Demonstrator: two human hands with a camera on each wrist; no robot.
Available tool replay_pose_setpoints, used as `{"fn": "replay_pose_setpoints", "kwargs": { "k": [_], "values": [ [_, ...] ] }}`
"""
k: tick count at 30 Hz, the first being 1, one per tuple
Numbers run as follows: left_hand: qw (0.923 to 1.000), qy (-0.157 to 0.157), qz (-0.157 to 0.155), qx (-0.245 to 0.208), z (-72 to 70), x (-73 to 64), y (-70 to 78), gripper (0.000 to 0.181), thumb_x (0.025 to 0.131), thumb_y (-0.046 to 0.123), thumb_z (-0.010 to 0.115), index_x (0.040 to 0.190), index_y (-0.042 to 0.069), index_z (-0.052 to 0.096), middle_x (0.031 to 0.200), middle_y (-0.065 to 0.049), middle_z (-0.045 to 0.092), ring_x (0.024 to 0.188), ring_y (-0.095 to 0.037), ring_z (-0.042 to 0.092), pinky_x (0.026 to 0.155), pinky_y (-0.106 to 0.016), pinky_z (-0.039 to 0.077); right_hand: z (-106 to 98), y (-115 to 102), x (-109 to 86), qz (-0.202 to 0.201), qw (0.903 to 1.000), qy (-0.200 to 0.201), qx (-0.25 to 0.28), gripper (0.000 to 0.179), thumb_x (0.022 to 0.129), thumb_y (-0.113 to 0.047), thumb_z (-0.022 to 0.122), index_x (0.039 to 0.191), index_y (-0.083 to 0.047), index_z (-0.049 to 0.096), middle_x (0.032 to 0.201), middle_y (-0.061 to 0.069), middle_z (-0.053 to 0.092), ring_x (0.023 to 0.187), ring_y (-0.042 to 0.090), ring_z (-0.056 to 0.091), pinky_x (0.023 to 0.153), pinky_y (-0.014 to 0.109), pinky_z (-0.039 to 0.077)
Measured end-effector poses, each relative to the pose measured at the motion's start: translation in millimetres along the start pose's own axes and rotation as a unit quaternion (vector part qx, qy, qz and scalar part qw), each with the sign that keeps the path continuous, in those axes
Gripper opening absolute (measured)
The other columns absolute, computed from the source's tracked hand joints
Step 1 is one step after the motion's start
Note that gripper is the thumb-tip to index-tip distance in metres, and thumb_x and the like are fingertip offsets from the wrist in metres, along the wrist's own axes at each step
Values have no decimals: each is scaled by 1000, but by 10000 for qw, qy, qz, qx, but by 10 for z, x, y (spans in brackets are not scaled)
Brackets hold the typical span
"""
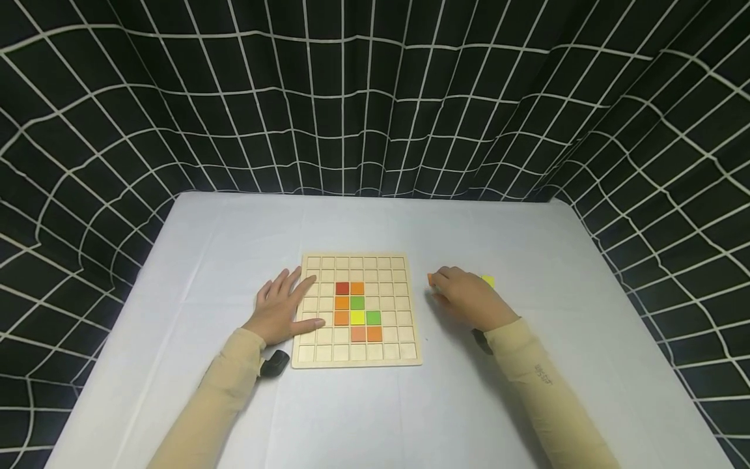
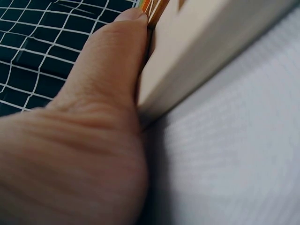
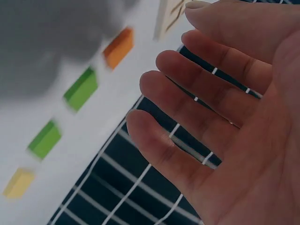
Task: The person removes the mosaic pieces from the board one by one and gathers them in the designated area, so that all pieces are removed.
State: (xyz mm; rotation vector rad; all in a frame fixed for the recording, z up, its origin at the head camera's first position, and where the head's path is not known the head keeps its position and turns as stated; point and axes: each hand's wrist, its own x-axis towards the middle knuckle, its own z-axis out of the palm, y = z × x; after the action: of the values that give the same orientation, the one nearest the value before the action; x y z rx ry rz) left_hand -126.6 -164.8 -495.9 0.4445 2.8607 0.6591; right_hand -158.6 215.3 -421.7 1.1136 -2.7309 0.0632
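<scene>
My left hand (image 1: 281,309) lies with spread fingers over the left edge of a wooden grid board (image 1: 300,355), its thumb (image 2: 110,56) along the rim in the left wrist view. Several coloured square tiles fill the board's middle cells, among them a red tile (image 1: 342,288), a yellow tile (image 1: 358,318) and a green tile (image 1: 373,318). Right of the board, my right hand (image 1: 469,299) hovers over a row of loose tiles, fingers loosely bent and holding nothing. Nearest its fingertips is an orange tile (image 3: 118,48). Two green tiles (image 3: 80,89) in that row are hidden in the head view.
At the row's right end lies a yellow tile (image 1: 488,281). White cloth (image 1: 234,228) covers the table. A black curtain with white grid lines (image 1: 363,98) hangs behind and at both sides. Each wrist wears a small black device (image 1: 275,364).
</scene>
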Motion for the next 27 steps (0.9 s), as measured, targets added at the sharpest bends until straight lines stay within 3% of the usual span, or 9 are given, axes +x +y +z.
{"fn": "replay_pose_setpoints", "kwargs": {
  "k": [11,27],
  "values": [
    [10000,25,1,63,13,6,-6,93,81,69,57,153,24,20,161,-10,5,147,-35,0,113,-60,2,87,-360,143,-636,9975,294,131,17,80,-11,76,91,-8,64,83,0,59,72,17,57,64,29,51],
    [10000,-2,-17,60,-38,-10,48,93,81,65,61,153,21,22,161,-12,7,146,-37,1,113,-60,2,174,-741,295,-1036,9940,-102,341,10,88,-17,66,97,-13,65,87,-4,61,74,11,56,64,25,50]
  ]
}}
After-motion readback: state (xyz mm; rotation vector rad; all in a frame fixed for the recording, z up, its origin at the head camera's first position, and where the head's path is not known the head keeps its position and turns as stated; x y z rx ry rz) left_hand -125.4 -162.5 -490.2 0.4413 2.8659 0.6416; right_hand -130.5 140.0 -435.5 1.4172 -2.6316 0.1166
